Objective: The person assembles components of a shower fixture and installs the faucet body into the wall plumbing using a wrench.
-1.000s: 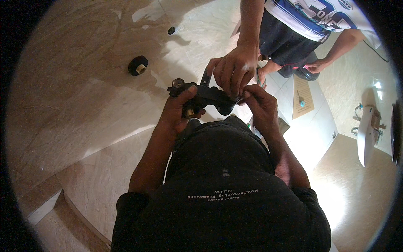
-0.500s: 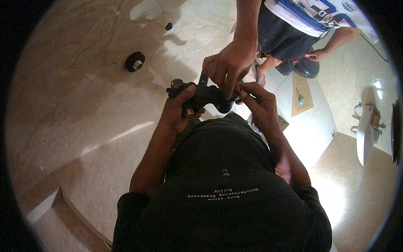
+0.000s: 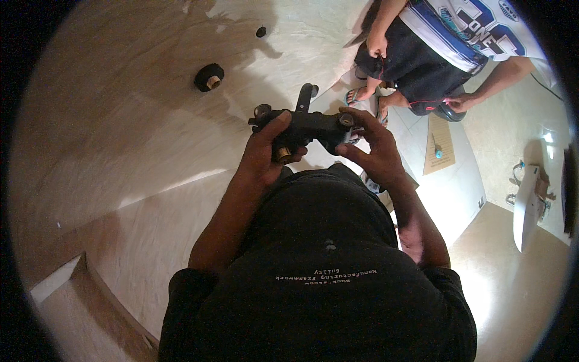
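A black mixer tap body [image 3: 318, 125] is held level between my two hands in front of my torso. It has round ends, a brass fitting underneath and a short black arm sticking up from its middle. My left hand [image 3: 269, 142] wraps round its left end, thumb on top, close to the brass fitting [image 3: 283, 154]. At the other end, my right hand [image 3: 377, 145] has fingers over the top and the thumb below, gripping beside the round opening [image 3: 345, 120].
A black round flange with a brass stub [image 3: 209, 78] is on the beige marbled surface, and a small black piece [image 3: 261, 32] farther up. Another person [image 3: 416, 60] stands at upper right holding a thin red cord. A paper sheet [image 3: 439, 154] and a white basin [image 3: 526, 208] are at right.
The other person's hand, which was on the tap, has withdrawn to the upper right. My right hand has shifted its grip at the tap's right end. The view has moved slightly.
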A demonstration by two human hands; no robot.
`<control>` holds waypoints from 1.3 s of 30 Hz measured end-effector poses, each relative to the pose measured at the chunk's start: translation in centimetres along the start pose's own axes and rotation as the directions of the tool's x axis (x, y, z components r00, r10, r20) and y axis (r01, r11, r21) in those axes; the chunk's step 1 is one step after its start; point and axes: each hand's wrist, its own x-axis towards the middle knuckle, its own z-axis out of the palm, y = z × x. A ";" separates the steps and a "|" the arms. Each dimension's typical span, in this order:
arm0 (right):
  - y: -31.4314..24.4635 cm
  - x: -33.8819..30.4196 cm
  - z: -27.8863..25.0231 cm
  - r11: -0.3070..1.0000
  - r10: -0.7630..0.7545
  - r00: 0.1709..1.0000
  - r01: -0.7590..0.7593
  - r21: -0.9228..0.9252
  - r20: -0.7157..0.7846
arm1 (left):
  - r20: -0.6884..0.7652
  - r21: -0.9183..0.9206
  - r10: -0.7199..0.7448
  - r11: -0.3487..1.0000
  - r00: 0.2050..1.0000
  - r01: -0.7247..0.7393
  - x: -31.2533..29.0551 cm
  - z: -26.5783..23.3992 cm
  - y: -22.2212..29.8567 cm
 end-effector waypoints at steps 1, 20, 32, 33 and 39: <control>-0.3 0.2 0.3 0.998 0.013 1.000 -0.012 -0.065 0.025 | 0.035 -0.002 -0.013 1.000 0.999 0.013 0.1 0.2 0.3; 0.5 -2.6 -2.2 0.954 -0.082 0.898 0.196 0.226 -0.432 | 0.220 -0.099 0.097 0.992 0.971 -0.077 -2.3 1.7 1.1; 1.9 -4.5 -3.1 0.963 -0.053 0.894 0.165 0.215 -0.446 | 0.192 -0.422 0.161 0.904 0.968 -0.066 -1.4 -0.4 0.8; 1.7 -4.5 -2.9 0.968 -0.020 0.895 0.128 0.216 -0.445 | 0.154 -0.453 0.117 0.891 0.981 -0.035 -1.1 -0.6 0.9; -0.5 -3.5 -2.0 0.930 -0.039 0.941 0.157 0.331 -0.335 | 0.331 -0.501 0.241 0.864 0.912 -0.047 0.1 -3.6 2.9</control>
